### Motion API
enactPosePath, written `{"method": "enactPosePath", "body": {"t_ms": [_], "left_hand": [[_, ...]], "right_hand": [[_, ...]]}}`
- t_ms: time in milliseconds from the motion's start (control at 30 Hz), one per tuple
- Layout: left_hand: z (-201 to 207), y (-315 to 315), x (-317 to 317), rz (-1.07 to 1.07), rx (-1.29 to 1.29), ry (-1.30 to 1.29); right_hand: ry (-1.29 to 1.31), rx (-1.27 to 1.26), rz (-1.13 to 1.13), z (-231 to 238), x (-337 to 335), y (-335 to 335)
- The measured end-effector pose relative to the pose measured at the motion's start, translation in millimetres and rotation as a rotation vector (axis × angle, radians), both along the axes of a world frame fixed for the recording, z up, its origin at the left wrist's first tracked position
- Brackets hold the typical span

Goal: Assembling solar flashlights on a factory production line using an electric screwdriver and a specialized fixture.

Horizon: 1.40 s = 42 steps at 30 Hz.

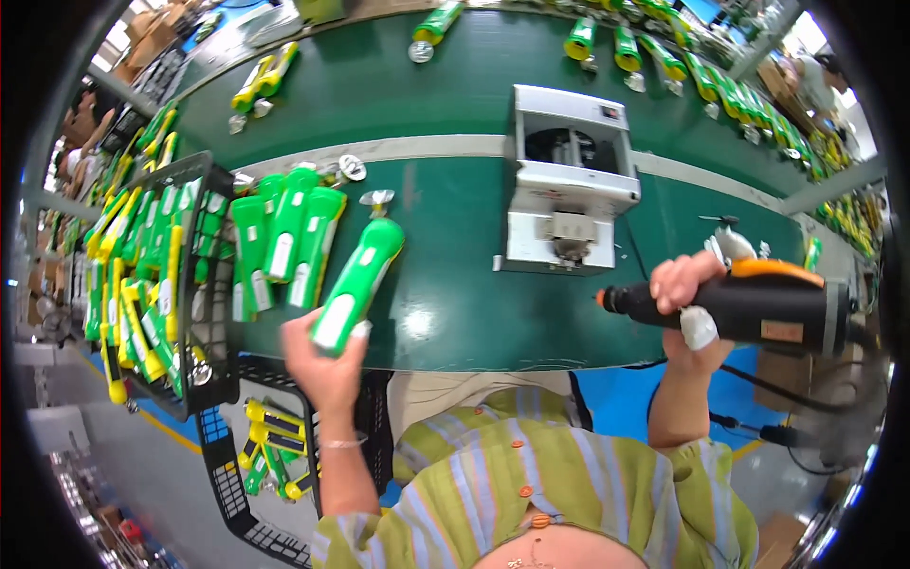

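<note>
My left hand (324, 370) is closed around the lower end of a green flashlight (363, 270) with a white panel, tilted over the near left of the green table. A silvery reflector piece (377, 198) is at the flashlight's wide far end. My right hand (684, 284) grips a black electric screwdriver (773, 308) with an orange lever, lying sideways with its tip (607, 299) toward the left. Something white (699, 327) covers a fingertip of that hand. Several green flashlights (287, 228) lie side by side, left of the held one.
A white screw feeder (569, 242) stands mid-table, left of the screwdriver tip. At the left, a black crate (210, 327) is full of green and yellow flashlights; below it sits another black basket (232, 493). More flashlights (438, 24) line the far belt. Cables (787, 394) hang at the right.
</note>
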<state>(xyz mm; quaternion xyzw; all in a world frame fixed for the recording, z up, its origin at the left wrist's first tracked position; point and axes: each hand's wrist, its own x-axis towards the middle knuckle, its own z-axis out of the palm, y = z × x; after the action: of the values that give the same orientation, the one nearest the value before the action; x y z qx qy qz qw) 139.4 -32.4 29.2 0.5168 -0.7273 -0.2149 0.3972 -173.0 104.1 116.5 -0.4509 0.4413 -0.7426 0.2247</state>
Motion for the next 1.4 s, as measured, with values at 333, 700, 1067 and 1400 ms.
{"method": "enactPosePath", "body": {"t_ms": [333,700,1067,1400], "left_hand": [[46,24,-85,-0.621,-0.074,-0.047],[-22,79,-182,-0.934,-0.355,-0.617],[-62,72,-184,-0.910,-0.513,-0.424],[-77,98,-192,-0.887,-0.435,-0.042]], "right_hand": [[0.085,0.033,0.069,0,-9,-42],[0.078,0.312,0.233,11,-8,-56],[-0.015,0.319,0.390,-22,39,-65],[0.094,0.366,0.295,-46,47,-49]]}}
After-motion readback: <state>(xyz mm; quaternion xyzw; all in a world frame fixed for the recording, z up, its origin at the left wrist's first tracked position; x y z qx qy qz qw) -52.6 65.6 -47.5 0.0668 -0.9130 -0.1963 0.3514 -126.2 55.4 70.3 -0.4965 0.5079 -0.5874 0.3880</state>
